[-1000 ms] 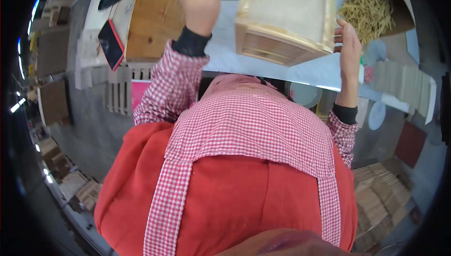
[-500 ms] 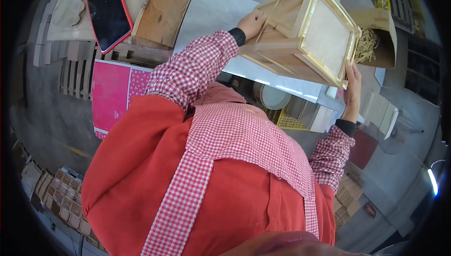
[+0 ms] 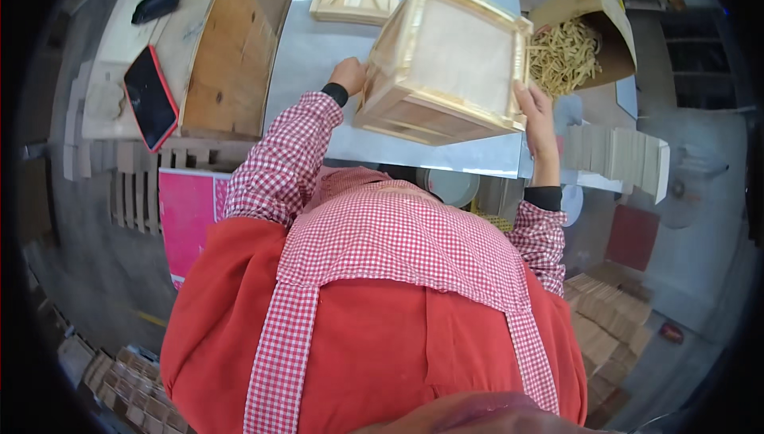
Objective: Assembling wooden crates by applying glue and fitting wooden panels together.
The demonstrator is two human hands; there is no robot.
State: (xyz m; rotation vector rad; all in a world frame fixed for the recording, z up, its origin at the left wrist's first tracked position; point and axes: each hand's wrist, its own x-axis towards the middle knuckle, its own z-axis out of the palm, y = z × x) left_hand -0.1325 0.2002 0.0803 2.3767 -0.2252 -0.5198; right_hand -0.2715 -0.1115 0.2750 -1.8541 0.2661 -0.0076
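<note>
A boxy, pale-wood crate (image 3: 446,60) is by the smooth grey tabletop's (image 3: 306,68) near-right corner, whitish square face upward (long axis unclear). The right hand (image 3: 537,116) half-closes its grip on the rim; the left hand (image 3: 348,77) curls alongside, hold unclear.

Close head-worn fisheye view, downward over torso (image 3: 370,338) and worktable (image 3: 314,52)

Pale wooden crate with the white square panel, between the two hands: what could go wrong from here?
The pale wooden crate sits near the front edge of the grey flat table; pulled closer, it might tip off.
The right hand is at one corner of the crate, so that side could slip.
The brown open cardboard box of pale curly strips is just beyond that hand; a rightward swing may knock it.
</note>
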